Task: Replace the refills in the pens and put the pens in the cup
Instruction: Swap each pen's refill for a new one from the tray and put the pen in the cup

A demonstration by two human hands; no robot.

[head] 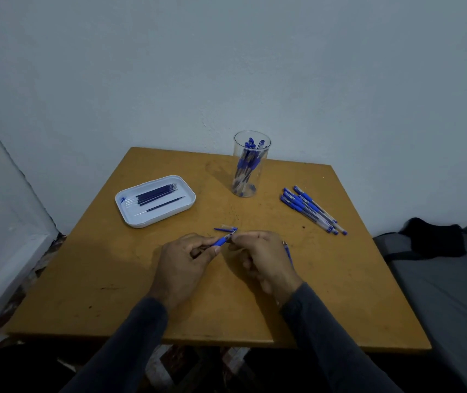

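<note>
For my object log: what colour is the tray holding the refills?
White. The tray shows in the head view, left on the table, with dark blue refills inside.

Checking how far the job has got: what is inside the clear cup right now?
The clear cup holds several blue pens standing on end, leaning together. They overlap too much to count, and whether their refills are new cannot be seen.

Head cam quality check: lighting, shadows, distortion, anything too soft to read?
Head view: dim, bluish light; the clear plastic cup throws a faint shadow leftward on the orange-brown wooden table. Wide-angle bending shows at the frame's left edge. The blue-grip pen between left hand and right hand is soft; the refills in the white rectangular tray stay distinguishable.
</note>
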